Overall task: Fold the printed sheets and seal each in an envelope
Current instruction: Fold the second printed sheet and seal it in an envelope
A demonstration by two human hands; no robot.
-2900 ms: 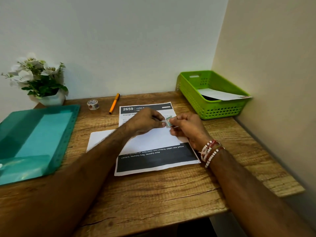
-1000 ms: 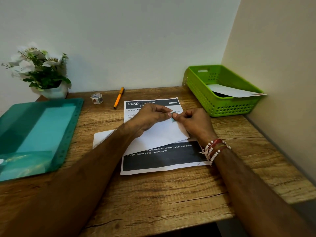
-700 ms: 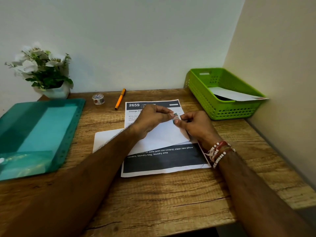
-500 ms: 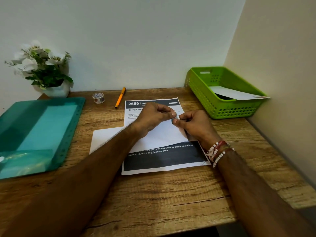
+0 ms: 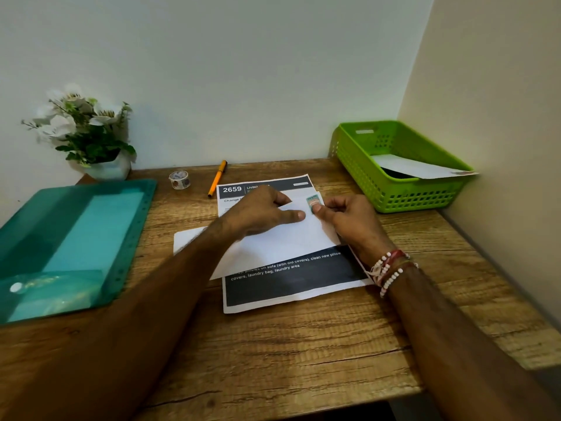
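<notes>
Envelope, white, lies slantwise on the printed sheet in the middle of the wooden desk. The left hand rests on it with fingers fairly straight, pressing it flat. The right hand has its thumb on a small teal sticker at the envelope's far right corner, its other fingers curled at the edge; whether they reach under the corner I cannot tell. A second envelope lies in the green basket at the right
</notes>
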